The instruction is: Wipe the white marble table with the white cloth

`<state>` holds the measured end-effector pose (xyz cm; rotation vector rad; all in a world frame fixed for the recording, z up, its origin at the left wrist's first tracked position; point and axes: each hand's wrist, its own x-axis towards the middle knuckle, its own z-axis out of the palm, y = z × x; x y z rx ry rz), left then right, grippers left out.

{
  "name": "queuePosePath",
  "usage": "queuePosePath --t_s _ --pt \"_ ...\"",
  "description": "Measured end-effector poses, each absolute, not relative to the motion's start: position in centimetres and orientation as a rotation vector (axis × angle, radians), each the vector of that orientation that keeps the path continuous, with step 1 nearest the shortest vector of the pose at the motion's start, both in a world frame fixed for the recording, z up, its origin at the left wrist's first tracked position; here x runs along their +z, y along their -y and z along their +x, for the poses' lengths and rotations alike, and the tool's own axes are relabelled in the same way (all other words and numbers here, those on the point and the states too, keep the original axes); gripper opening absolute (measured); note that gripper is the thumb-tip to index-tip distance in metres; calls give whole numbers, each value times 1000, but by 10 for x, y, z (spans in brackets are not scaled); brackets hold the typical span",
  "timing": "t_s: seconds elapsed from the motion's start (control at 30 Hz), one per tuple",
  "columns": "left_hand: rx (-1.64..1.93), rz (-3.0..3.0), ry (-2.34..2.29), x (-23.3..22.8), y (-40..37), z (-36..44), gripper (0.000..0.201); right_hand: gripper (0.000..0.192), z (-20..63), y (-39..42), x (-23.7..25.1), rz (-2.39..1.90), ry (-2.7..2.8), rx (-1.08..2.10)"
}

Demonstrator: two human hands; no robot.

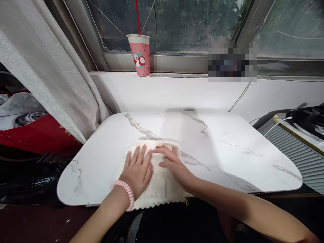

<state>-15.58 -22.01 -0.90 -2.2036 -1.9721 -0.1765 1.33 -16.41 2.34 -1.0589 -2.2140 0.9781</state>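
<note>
A cream cloth (pixel 162 189) with a scalloped edge lies spread on the white marbled table (pixel 101 162), its near edge reaching the table's front. Flat on the cloth's left part rests my left hand (pixel 138 168), fingers stretched out and pointing away from me. A pink coiled band (pixel 126 192) circles that wrist. My right hand (pixel 174 165) is over the right part of the cloth, fingers apart and directed left, with its fingertips close to the left hand's fingers. Neither hand grips anything.
On the window ledge stands a pink paper cup (pixel 140 60) with a red straw. A blurred patch (pixel 231 64) hides something farther right. The grey curtain (pixel 55 67) hangs at left, beside a red bag (pixel 37 135) of clothes. A ribbed grey case (pixel 298 158) stands beyond the table's right end.
</note>
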Motion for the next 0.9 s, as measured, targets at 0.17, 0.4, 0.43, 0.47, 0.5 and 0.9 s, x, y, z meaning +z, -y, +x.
queuePosePath --t_s 0.17,0.4,0.43,0.47,0.5,0.9 --pt "-148 -2220 2067 -6 227 -180 49 45 2 172 29 -915 2464 883" --pt "-105 -2113 2243 2 188 -207 52 42 -44 141 7 -810 2502 394" --pt "-118 -2118 2229 2 179 -213 52 41 -51 134 4 -820 2477 342" --pt "-129 -2127 2216 2 170 -219 53 41 -59 126 2 -827 2459 299" --pt "-137 -2136 2211 2 160 -225 53 41 -66 117 0 -831 2452 269" --pt "-341 -2262 2189 12 30 -271 48 35 -128 9 -10 -1208 2211 211"
